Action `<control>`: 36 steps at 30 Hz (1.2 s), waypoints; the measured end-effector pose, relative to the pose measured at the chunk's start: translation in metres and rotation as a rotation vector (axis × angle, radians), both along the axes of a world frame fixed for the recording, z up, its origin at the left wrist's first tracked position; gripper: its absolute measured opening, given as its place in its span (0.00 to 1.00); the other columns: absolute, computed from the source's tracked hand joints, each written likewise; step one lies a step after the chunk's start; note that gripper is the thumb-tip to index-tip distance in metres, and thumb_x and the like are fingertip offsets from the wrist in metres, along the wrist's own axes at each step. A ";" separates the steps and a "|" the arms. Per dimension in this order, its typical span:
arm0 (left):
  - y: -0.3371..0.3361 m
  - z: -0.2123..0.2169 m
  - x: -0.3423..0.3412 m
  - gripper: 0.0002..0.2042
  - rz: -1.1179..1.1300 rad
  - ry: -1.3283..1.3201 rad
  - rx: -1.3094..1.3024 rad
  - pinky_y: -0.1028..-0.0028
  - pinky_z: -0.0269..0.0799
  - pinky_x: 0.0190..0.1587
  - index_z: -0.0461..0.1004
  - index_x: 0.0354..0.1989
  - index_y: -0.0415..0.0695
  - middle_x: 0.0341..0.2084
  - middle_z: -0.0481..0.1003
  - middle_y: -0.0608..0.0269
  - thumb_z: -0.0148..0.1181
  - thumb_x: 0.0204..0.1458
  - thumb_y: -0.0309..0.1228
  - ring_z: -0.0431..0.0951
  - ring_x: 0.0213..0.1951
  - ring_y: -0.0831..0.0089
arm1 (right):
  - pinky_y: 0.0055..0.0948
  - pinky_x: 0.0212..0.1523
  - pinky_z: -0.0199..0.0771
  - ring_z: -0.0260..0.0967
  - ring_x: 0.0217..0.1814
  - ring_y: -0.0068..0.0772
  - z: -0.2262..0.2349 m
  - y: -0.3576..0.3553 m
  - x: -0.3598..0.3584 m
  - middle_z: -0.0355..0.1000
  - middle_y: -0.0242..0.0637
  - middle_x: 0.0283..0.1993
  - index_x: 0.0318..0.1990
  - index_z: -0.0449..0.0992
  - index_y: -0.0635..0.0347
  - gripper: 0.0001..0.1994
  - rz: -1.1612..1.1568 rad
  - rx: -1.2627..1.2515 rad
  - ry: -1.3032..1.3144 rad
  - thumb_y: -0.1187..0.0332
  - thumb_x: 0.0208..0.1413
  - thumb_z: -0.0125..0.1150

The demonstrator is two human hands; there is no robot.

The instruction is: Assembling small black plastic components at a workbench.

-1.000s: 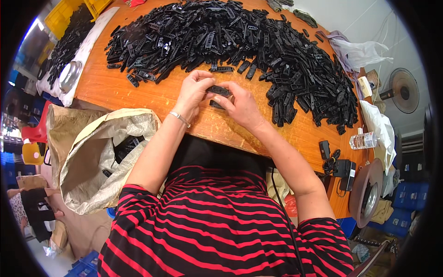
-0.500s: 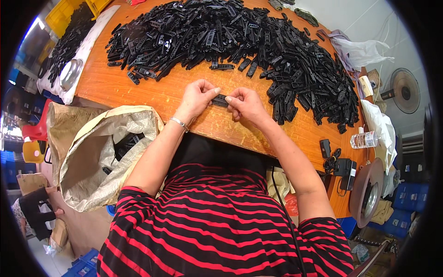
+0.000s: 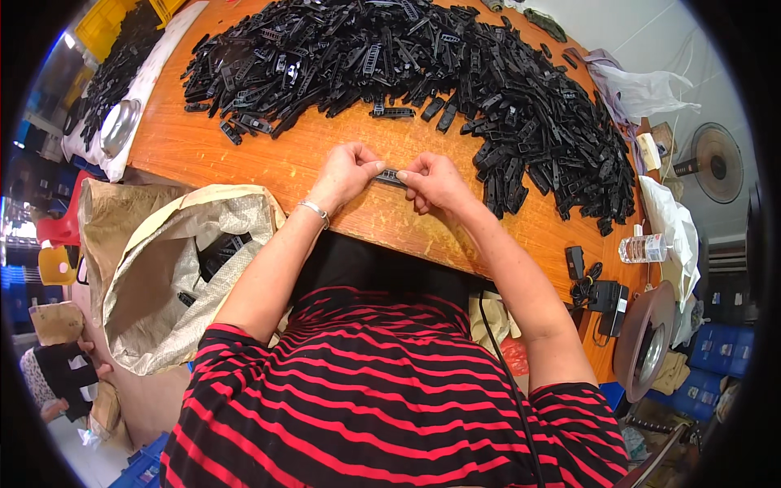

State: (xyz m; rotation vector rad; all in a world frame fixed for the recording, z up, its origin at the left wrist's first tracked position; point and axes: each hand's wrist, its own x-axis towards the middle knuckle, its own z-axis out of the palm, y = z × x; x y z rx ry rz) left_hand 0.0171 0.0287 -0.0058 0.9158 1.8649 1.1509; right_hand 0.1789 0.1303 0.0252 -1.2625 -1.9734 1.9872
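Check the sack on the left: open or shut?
Open: the sack gapes wide at its mouth, showing its pale inside and some black pieces within.

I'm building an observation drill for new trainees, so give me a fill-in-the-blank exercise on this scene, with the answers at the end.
1. The small part held between the left hand and the right hand is ____ in colour.
2. The silvery band is worn on the person's ____ wrist.
3. The striped shirt is black and ____.
4. The clear bottle is on the person's ____ side.

Missing words: black; left; red; right.
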 end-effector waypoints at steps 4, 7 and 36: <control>0.005 -0.002 -0.014 0.09 -0.082 0.103 -0.092 0.79 0.64 0.21 0.72 0.29 0.39 0.19 0.72 0.68 0.66 0.52 0.29 0.67 0.19 0.81 | 0.24 0.12 0.62 0.62 0.12 0.22 0.010 0.002 -0.009 0.69 0.35 0.19 0.32 0.69 0.67 0.11 0.049 -0.004 -0.100 0.69 0.57 0.62; 0.009 0.002 -0.017 0.09 -0.122 0.196 -0.101 0.77 0.65 0.23 0.72 0.29 0.39 0.19 0.72 0.67 0.66 0.52 0.30 0.68 0.20 0.80 | 0.25 0.10 0.62 0.63 0.12 0.23 0.010 0.013 -0.013 0.68 0.36 0.17 0.31 0.66 0.64 0.12 0.095 -0.008 -0.121 0.69 0.56 0.64; -0.260 0.057 -0.056 0.09 0.344 0.939 -0.393 0.59 0.69 0.39 0.72 0.36 0.38 0.33 0.71 0.49 0.62 0.47 0.24 0.75 0.34 0.51 | 0.42 0.37 0.73 0.71 0.40 0.51 -0.016 0.017 0.084 0.66 0.43 0.46 0.49 0.70 0.57 0.19 -0.072 1.246 -0.181 0.70 0.49 0.66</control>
